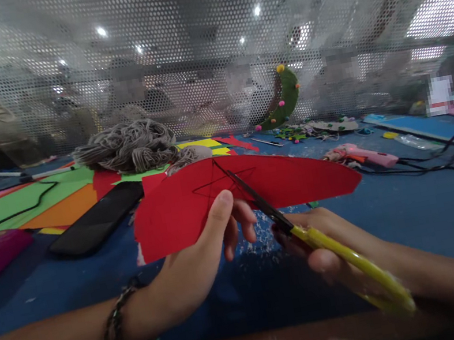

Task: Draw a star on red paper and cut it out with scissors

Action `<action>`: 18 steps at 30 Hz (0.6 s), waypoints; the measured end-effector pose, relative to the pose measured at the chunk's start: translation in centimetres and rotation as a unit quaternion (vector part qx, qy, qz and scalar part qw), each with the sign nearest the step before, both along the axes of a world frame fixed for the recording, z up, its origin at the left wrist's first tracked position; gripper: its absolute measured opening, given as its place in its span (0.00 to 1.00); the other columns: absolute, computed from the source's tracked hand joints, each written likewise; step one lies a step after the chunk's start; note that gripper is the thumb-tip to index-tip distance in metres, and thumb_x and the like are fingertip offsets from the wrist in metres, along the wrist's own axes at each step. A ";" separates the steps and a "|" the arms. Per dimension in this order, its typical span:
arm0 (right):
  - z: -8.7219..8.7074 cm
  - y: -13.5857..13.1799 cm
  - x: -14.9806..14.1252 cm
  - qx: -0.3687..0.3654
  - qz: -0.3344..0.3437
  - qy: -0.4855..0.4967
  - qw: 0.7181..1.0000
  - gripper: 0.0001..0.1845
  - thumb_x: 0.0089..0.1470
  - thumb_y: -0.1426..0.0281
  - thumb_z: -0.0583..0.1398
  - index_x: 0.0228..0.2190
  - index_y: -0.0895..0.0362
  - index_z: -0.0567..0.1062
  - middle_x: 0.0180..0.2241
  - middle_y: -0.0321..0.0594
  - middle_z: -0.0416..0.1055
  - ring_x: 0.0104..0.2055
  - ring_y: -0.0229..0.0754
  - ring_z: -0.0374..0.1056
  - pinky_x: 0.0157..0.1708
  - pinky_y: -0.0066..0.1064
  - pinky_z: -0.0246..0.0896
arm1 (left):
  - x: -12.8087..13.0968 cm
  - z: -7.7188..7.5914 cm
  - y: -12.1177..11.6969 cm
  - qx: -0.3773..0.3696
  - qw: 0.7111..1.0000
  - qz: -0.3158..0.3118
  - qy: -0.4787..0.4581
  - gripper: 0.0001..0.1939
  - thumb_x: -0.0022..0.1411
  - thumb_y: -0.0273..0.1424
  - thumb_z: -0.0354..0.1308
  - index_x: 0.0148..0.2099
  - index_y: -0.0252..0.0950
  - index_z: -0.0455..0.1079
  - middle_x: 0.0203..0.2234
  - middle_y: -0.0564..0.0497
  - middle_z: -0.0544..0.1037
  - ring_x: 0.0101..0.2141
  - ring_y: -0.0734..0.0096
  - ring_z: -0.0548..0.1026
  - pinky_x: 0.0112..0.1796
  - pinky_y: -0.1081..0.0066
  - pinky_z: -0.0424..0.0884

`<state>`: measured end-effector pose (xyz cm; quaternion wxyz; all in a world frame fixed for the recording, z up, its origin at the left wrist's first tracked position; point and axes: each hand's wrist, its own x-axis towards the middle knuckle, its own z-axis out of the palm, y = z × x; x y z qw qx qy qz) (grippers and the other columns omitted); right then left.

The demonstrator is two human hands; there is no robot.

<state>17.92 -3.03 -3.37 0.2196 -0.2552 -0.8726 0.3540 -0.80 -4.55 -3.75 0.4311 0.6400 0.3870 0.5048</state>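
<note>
Evidently pinching the red card [165, 216] with the left hand [192, 273], thumb flat on the near face, other fingers curled low, nearly closed. Gripping the scissors [357, 259] in the right hand [337, 225], fingers closed about the yellow handles; cannot tell the gap between the blades [258, 199]. Holding the card raised over the bench [439, 226], blades lying across the drawn star [207, 184], tips near the top edge. Best judged: steady the card, follow the line in short bites, turn the card rather than the wrist, and clear the thumb from the blade path.
</note>
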 end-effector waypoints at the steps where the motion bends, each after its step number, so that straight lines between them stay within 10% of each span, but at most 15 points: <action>1: 0.0 0.0 0.0 -0.002 0.000 -0.001 1.000 0.30 0.48 0.43 0.42 0.21 0.58 0.57 0.18 0.28 0.48 0.19 0.28 0.43 0.17 0.22 0.41 | 0.1 0.0 0.0 -0.001 1.000 0.001 0.000 0.20 0.63 0.40 0.40 0.25 0.36 0.64 0.16 0.59 0.67 0.15 0.83 0.60 0.19 0.82 0.59; 18: 0.5 -0.4 0.0 0.050 0.038 0.025 0.998 0.31 0.52 0.47 0.42 0.41 0.59 0.63 0.27 0.38 0.60 0.25 0.34 0.56 0.25 0.26 0.55 | -0.1 0.1 -0.4 0.055 0.998 0.002 0.036 0.19 0.64 0.38 0.39 0.27 0.37 0.64 0.17 0.60 0.68 0.16 0.85 0.61 0.21 0.84 0.60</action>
